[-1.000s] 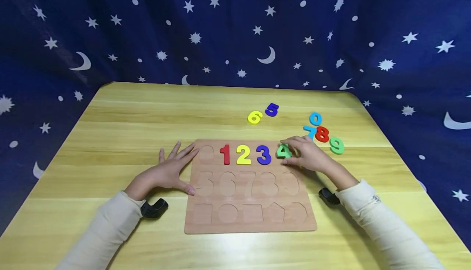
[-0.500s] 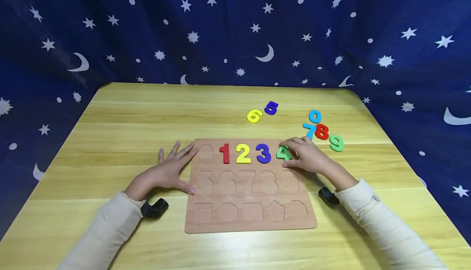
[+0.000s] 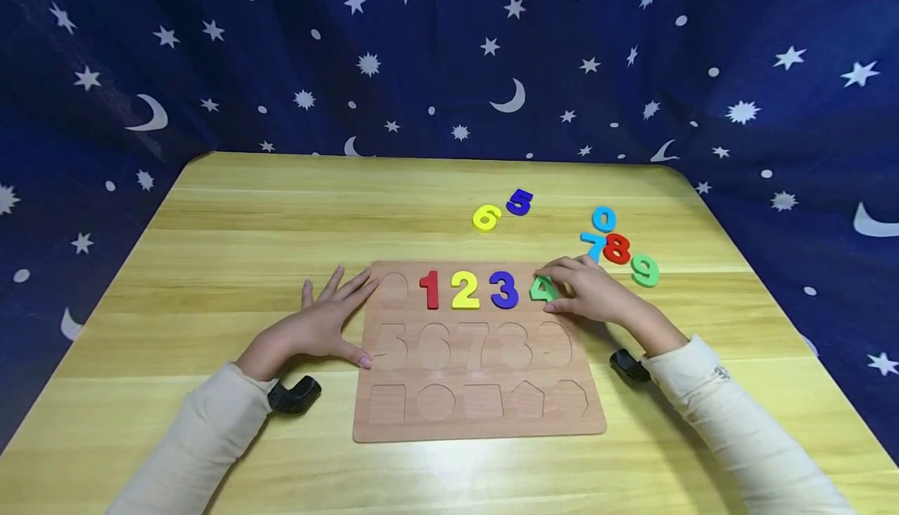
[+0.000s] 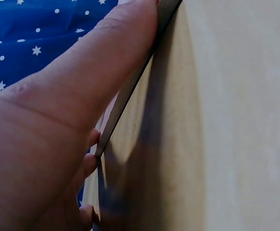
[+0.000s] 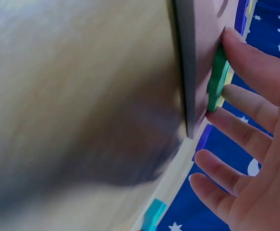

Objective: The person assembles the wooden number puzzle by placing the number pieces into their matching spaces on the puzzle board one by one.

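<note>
Half the green 4 hides under the pinching right hand; left hand lies flat.

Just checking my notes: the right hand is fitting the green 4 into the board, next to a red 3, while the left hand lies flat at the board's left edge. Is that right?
One slip: the 3 is blue-purple, not red; the head view shows it. The rest stands: the right hand holds the green 4 at the board, and the left hand lies flat at its left edge.

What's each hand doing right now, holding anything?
Left hand: open, fingers spread flat, resting against the left edge of the puzzle board.
Right hand: fingers pinch the green 4 at its slot on the board.
</note>
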Tool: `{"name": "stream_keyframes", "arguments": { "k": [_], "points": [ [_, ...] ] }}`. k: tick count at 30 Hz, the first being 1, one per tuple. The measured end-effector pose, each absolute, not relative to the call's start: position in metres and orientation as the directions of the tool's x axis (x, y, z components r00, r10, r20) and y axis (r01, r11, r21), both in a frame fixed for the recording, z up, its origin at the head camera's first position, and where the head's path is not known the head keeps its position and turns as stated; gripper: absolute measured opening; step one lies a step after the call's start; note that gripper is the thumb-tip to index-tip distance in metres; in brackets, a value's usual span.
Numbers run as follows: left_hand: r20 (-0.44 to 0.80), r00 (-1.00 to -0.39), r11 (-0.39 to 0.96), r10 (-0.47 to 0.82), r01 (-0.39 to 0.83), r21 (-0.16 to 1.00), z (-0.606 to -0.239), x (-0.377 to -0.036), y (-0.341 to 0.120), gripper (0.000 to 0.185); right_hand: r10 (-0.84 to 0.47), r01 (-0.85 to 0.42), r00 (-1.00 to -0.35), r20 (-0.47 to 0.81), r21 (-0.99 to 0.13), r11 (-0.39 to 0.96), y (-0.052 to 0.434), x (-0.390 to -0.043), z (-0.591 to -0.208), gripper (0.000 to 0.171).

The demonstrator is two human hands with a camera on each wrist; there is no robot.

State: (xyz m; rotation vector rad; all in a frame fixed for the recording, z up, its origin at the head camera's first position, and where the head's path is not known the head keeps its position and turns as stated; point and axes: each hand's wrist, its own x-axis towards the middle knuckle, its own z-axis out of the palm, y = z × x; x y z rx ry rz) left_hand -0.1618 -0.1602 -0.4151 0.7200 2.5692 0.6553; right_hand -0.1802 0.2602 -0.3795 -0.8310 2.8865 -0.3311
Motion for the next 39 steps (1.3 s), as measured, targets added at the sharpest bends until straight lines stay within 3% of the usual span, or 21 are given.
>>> {"name": "stream_keyframes", "arguments": {
  "k": [8, 14, 21, 27, 39],
  "points": [
    [-0.241, -0.789, 0.755, 0.566, 0.377, 0.537, -0.416, -0.163, -0.161, 0.121, -0.530, -0.496, -0.844, -0.080, -0.256, 0.829, 0.266, -0.186, -0.375, 0.060],
    [-0.239, -0.791, 0.755, 0.563, 0.374, 0.539, -0.417, -0.164, -0.160, 0.121, -0.400, -0.358, -0.913, -0.081, -0.312, 0.880, 0.296, -0.218, -0.358, 0.065],
    [-0.225, -0.796, 0.752, 0.562, 0.379, 0.539, -0.418, -0.162, -0.161, 0.122, -0.261, -0.216, -0.958, -0.119, -0.298, 0.930, 0.332, -0.258, -0.349, 0.071],
    [-0.226, -0.796, 0.749, 0.561, 0.372, 0.548, -0.419, -0.156, -0.164, 0.122, -0.218, -0.167, -0.967, -0.132, -0.318, 0.933, 0.349, -0.280, -0.358, 0.073],
    [-0.209, -0.801, 0.752, 0.561, 0.387, 0.534, -0.420, -0.160, -0.163, 0.121, -0.169, -0.087, -0.944, -0.283, -0.280, 0.956, 0.363, -0.306, -0.381, 0.069]
  ]
}}
